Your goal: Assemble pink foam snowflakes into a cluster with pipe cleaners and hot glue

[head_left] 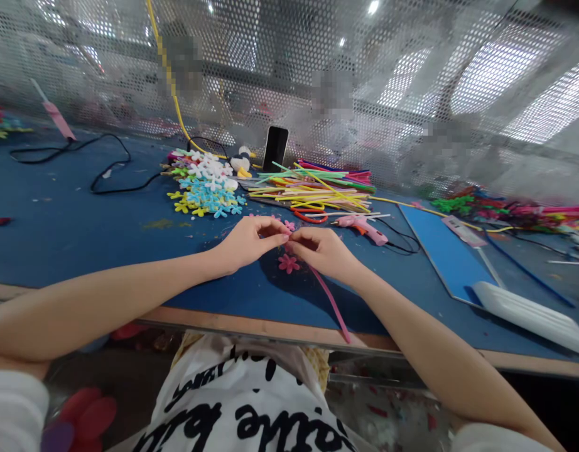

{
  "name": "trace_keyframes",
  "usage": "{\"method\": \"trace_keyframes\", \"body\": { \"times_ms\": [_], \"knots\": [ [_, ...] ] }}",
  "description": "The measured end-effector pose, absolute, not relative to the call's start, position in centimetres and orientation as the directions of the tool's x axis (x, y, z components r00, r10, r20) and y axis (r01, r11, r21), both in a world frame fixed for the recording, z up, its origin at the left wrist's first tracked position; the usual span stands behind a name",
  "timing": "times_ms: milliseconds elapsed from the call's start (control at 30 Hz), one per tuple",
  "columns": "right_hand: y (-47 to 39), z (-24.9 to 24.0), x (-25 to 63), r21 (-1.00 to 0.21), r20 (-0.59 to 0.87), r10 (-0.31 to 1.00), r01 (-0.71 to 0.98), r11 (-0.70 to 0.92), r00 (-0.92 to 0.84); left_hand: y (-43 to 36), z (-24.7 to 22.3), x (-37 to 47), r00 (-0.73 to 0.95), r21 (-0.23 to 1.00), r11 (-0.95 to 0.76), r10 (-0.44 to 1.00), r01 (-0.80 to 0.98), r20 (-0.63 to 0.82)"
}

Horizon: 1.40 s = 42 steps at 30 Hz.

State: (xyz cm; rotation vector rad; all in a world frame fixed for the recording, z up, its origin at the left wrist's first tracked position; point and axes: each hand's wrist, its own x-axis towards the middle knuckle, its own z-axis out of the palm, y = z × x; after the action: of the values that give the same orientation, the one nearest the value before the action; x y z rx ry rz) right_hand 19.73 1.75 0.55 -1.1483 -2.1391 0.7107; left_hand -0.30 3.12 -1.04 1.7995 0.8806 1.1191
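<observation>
My left hand (252, 243) and my right hand (326, 252) meet at their fingertips over the blue tabletop, both pinched closed. Between them is a pink pipe cleaner (331, 298), whose long tail runs out under my right hand to the front edge of the table. The bit right at the fingertips is mostly hidden. Just below the fingers lies a pink pipe-cleaner flower (288, 263). More small pink flowers (289, 225) show partly behind my hands.
Beyond my hands are a pile of white, blue and yellow flowers (207, 182), loose pipe cleaners (318, 188), orange-handled scissors (313, 216), a pink glue gun (365, 229) and a propped phone (275, 148). At right lie a blue board (444, 251) and a white foam piece (529, 317).
</observation>
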Motion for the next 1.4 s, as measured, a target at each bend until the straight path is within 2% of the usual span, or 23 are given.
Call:
{"method": "trace_keyframes", "body": {
  "times_ms": [133,333,433,500,600,767,933,1233,1400],
  "knots": [
    [1.8,0.7,19.6,-0.756,0.196,0.893,0.517,0.401,-0.405,3.3,-1.1,-0.2,0.359,0.912,-0.4,0.867,0.092,0.345],
    [1.8,0.8,19.5,-0.83,0.128,0.927,0.474,0.295,-0.352,3.4,-1.8,0.0,0.338,0.991,-0.133,0.932,-0.018,0.132],
    [1.7,0.8,19.5,-0.917,0.021,0.922,0.361,0.172,-0.388,3.4,-1.9,0.0,0.342,0.996,-0.075,0.936,-0.052,0.088],
    [1.7,0.8,19.6,-0.977,-0.049,0.902,0.209,0.047,-0.429,3.4,-1.8,0.0,0.341,0.994,-0.097,0.934,-0.054,0.11],
    [1.9,0.8,19.6,-0.99,-0.131,0.877,0.017,-0.139,-0.463,3.2,-1.4,0.0,0.349,0.983,-0.181,0.919,-0.039,0.184],
    [2.2,1.0,19.4,-0.949,-0.235,0.86,-0.083,-0.304,-0.453,3.1,-0.6,-0.3,0.389,0.932,-0.342,0.88,0.117,0.274],
    [2.6,0.6,19.7,-0.945,-0.192,0.864,-0.149,-0.291,-0.465,3.3,-0.6,-0.5,0.401,0.909,-0.389,0.864,0.15,0.304],
    [2.0,1.3,20.0,-0.962,-0.089,0.861,-0.181,-0.204,-0.501,3.2,-0.6,-0.2,0.371,0.96,-0.279,0.889,-0.029,0.27],
    [1.7,1.5,19.8,-0.979,-0.058,0.875,-0.144,-0.145,-0.48,2.9,-0.5,-0.1,0.436,0.943,-0.331,0.854,0.037,0.282]
  ]
}}
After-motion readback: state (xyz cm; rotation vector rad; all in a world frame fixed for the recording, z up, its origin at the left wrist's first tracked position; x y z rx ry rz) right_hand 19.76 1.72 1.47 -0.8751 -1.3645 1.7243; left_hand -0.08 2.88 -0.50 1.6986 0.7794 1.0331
